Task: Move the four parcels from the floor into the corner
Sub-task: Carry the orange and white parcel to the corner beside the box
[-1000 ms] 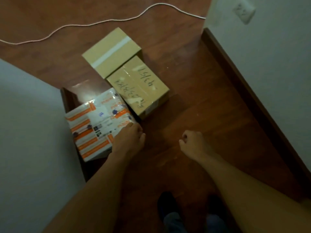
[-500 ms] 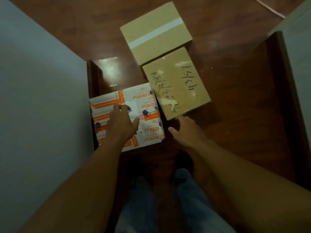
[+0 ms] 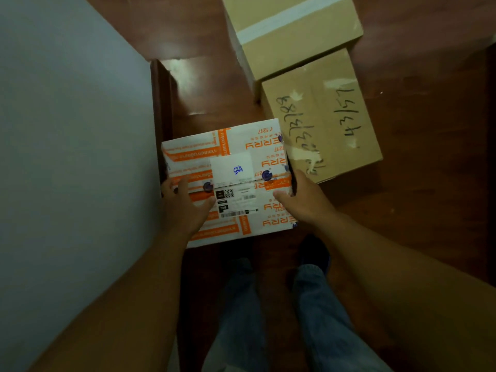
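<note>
A white and orange parcel lies on the wooden floor beside the white wall's end. My left hand grips its left side with the thumb on top. On the parcel's right edge my right hand is clasped the same way. A brown cardboard box with black handwriting sits just to the right and behind, touching the parcel's corner. Behind that stands a taller brown box with a white tape stripe. A fourth parcel is not in view.
A white wall with a dark wooden skirting fills the left side. Wooden floor stretches to the right. My legs in jeans and dark shoes stand right below the parcel.
The view has closed in on the parcels. My right hand moved left from the floor onto the white and orange parcel's right edge, and my left hand shifted to its left side.
</note>
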`<state>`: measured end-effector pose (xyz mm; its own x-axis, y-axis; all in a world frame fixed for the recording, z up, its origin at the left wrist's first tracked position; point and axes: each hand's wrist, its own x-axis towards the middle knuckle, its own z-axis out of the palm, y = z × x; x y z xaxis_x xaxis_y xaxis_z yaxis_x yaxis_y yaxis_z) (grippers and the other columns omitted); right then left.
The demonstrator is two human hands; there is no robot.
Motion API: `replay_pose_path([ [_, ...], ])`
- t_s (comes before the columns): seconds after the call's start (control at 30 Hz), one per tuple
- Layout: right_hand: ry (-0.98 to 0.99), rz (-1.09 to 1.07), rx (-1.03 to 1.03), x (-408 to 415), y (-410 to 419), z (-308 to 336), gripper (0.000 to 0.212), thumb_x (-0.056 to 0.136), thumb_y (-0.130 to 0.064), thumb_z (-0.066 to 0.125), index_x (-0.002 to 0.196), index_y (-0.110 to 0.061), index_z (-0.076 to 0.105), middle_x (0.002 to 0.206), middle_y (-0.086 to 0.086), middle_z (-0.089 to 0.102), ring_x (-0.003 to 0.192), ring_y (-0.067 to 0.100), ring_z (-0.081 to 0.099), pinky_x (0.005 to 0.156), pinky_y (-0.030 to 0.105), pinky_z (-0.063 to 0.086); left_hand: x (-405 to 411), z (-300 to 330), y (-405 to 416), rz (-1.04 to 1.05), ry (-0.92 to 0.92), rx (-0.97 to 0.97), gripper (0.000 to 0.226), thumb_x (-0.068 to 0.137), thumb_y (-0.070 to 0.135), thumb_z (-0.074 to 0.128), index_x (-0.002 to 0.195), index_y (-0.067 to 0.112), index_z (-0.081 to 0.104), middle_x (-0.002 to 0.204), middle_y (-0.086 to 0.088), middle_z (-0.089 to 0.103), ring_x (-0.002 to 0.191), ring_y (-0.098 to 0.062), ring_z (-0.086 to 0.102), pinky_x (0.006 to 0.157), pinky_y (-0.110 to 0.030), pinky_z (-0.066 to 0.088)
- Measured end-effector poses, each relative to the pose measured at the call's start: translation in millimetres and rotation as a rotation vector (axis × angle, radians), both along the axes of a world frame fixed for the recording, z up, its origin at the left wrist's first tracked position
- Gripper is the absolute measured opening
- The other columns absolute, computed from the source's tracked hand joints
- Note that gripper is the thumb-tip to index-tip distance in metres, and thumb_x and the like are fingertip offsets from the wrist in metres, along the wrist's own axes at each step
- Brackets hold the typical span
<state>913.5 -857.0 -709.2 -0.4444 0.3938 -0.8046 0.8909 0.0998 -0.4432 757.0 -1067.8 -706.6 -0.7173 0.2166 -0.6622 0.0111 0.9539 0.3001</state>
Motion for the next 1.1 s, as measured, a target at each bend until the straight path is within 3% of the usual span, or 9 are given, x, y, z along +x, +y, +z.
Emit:
replay_pose_path([
  [0.1, -0.012, -0.045, -0.035, -10, -12, -10, 0.073, 0.089, -0.043, 0.070, 0.149, -0.022, 0.033, 0.137, 0.004, 0.057, 0.119, 0.026, 0.061, 0.095, 0.040, 0.052, -6, -10, -14, 0.138, -0.108, 0.058, 0.102, 0.071, 0.051, 0.081, 0.152, 0.032, 0.022, 0.153, -0.010, 0.034, 0.133, -0.032, 0.045, 0.105, -0.059, 0.043],
  [0.23, -0.050, -0.137, -0.059, -17, -26, -26, 0.116, 0.070, -0.060, 0.075, 0.158, -0.021, 0.011, 0.153, 0.006, 0.043, 0.133, 0.029, 0.052, 0.106, 0.046, 0.048, -11, -26, -25, 0.386, -0.227, 0.128, 0.123, 0.063, 0.040, 0.091, 0.154, 0.018, 0.011, 0.141, -0.004, 0.055, 0.124, -0.028, 0.058, 0.102, -0.059, 0.047],
  [0.3, -0.064, -0.201, -0.063, -16, -31, -38, 0.134, 0.052, -0.072, 0.073, 0.158, -0.027, 0.006, 0.158, 0.005, 0.039, 0.137, 0.029, 0.049, 0.109, 0.052, 0.045, -13, -32, -28, 0.420, -0.281, 0.140, 0.115, 0.065, 0.038, 0.091, 0.150, 0.014, 0.018, 0.137, -0.004, 0.057, 0.122, -0.029, 0.059, 0.101, -0.056, 0.047],
  [0.37, -0.067, -0.252, -0.059, -17, -35, -46, 0.139, 0.046, -0.072, 0.076, 0.157, -0.032, 0.003, 0.159, 0.006, 0.035, 0.138, 0.031, 0.047, 0.110, 0.054, 0.044, -16, -38, -30, 0.408, -0.318, 0.156, 0.103, 0.070, 0.031, 0.089, 0.146, 0.014, 0.022, 0.129, -0.001, 0.056, 0.118, -0.026, 0.058, 0.101, -0.053, 0.048],
  [0.47, -0.085, -0.299, -0.051, -21, -38, -48, 0.135, 0.056, -0.055, 0.087, 0.157, -0.032, 0.000, 0.160, 0.010, 0.031, 0.137, 0.033, 0.047, 0.110, 0.053, 0.044, -23, -43, -29, 0.451, -0.349, 0.190, 0.096, 0.073, 0.023, 0.087, 0.142, 0.014, 0.020, 0.117, 0.003, 0.053, 0.110, -0.023, 0.059, 0.099, -0.052, 0.048],
  [0.6, -0.121, -0.331, -0.086, -19, -44, -56, 0.122, 0.065, -0.043, 0.092, 0.153, -0.023, 0.010, 0.149, 0.008, 0.047, 0.127, 0.030, 0.055, 0.102, 0.042, 0.049, -34, -44, -29, 0.452, -0.330, 0.212, 0.086, 0.074, 0.020, 0.086, 0.132, 0.017, 0.024, 0.108, 0.006, 0.053, 0.099, -0.021, 0.059, 0.097, -0.053, 0.050],
  [0.7, -0.110, -0.387, -0.073, -14, -54, -53, 0.114, 0.060, -0.050, 0.091, 0.147, -0.024, 0.021, 0.139, 0.005, 0.056, 0.121, 0.029, 0.060, 0.101, 0.049, 0.051, -40, -41, -27, 0.427, -0.298, 0.256, 0.076, 0.075, 0.018, 0.085, 0.120, 0.022, 0.024, 0.110, 0.004, 0.054, 0.096, -0.021, 0.061, 0.091, -0.047, 0.051],
  [0.83, -0.117, -0.480, -0.025, 2, -71, -45, 0.114, 0.039, -0.072, 0.080, 0.136, -0.038, 0.030, 0.127, -0.002, 0.061, 0.113, 0.026, 0.063, 0.094, 0.055, 0.054, -41, -23, -24, 0.363, -0.266, 0.272, 0.082, 0.075, 0.018, 0.085, 0.132, 0.013, 0.026, 0.119, -0.003, 0.053, 0.099, -0.022, 0.059, 0.087, -0.042, 0.049],
  [1.1, -0.083, -0.598, -0.037, 40, -75, -22, 0.102, 0.041, -0.073, 0.078, 0.131, -0.049, 0.036, 0.124, -0.003, 0.063, 0.115, 0.029, 0.061, 0.093, 0.054, 0.054, -16, 20, -15, 0.224, -0.259, 0.272, 0.092, 0.076, 0.018, 0.084, 0.145, 0.012, 0.023, 0.135, -0.008, 0.054, 0.104, -0.021, 0.057, 0.085, -0.040, 0.047],
])
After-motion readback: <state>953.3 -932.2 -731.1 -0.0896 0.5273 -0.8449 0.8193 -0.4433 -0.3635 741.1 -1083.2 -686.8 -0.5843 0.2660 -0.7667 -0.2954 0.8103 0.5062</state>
